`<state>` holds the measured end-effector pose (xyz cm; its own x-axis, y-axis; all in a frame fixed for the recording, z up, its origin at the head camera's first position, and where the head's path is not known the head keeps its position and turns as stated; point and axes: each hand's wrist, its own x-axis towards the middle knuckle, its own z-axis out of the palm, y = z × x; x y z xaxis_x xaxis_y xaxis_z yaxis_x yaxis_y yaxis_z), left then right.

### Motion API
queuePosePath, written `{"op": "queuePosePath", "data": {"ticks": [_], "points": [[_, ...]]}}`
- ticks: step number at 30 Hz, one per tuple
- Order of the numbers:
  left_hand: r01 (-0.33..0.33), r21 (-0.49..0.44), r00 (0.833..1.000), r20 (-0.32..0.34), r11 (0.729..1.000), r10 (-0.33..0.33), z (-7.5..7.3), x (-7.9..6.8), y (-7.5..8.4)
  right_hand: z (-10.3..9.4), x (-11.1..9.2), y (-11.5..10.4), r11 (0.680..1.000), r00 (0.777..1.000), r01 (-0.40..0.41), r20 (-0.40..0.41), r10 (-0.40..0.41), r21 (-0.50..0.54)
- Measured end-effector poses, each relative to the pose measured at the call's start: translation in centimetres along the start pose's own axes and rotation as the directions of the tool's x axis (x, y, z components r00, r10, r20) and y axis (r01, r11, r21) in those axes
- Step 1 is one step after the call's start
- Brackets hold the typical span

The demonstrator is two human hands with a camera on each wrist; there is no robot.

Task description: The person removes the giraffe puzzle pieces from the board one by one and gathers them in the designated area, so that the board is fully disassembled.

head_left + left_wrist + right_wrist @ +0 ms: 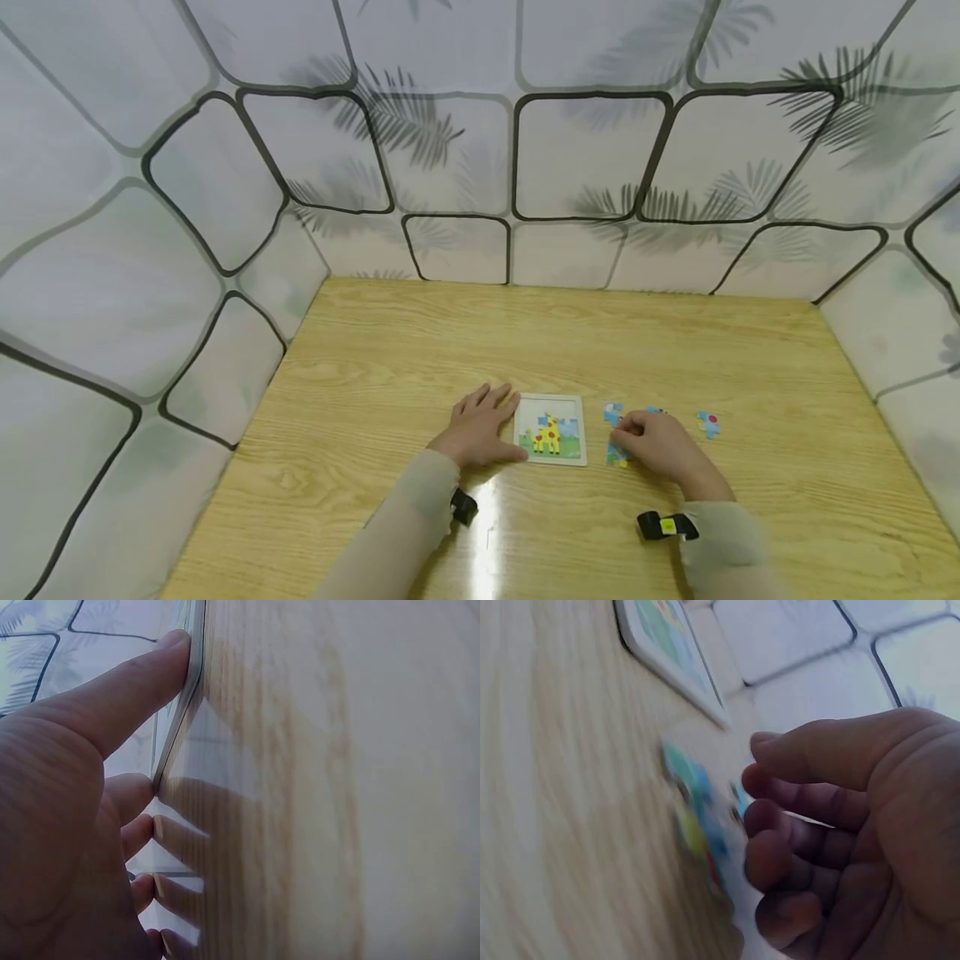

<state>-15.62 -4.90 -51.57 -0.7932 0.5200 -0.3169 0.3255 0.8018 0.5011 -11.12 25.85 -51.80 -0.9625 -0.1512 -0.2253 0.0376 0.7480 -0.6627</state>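
A small square jigsaw puzzle tray (528,406) with a pale frame lies on the table, partly filled with a yellow giraffe picture (552,437). My left hand (480,429) rests at its left side, fingers spread; in the left wrist view the thumb (142,686) touches the tray's edge. To the right of the tray, my right hand (660,444) hovers with bent fingers over loose jigsaw pieces. Below those fingers lies a green and blue piece (616,456); a blue one (612,412) sits just behind. Nothing shows between thumb and index finger in the right wrist view.
Farther right lies a blue jigsaw piece with a red spot (709,423). Another blue piece (657,410) is partly hidden behind the right hand. The wooden table (420,333) meets patterned cloth walls (457,167) at the back and sides.
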Motion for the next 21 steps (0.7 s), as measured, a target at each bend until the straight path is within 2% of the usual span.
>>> {"op": "queuePosePath", "data": {"ticks": [6,10,13,17,21], "points": [[-0.006,0.028,1.0,-0.001,1.0,0.006,0.1,0.3,-0.1,2.7,1.3,-3.0,0.994,0.997,0.083,0.0,-0.083,0.068],[-0.008,0.029,1.0,-0.011,1.0,0.008,0.3,0.3,-0.2,4.2,2.2,-4.8,0.988,0.988,0.155,-0.018,-0.155,0.003],[-0.008,0.034,1.0,-0.018,0.999,0.008,0.3,0.3,-0.3,4.8,2.7,-5.7,0.973,0.978,0.207,-0.016,-0.209,-0.1],[-0.004,0.021,1.0,-0.019,1.0,0.004,0.4,0.2,-0.4,5.3,3.2,-6.4,0.958,0.977,0.213,0.033,-0.211,-0.19],[-0.006,0.012,1.0,-0.023,1.0,0.006,0.4,0.1,-0.4,5.2,3.5,-6.9,0.963,0.983,0.178,0.073,-0.166,-0.204]]}}
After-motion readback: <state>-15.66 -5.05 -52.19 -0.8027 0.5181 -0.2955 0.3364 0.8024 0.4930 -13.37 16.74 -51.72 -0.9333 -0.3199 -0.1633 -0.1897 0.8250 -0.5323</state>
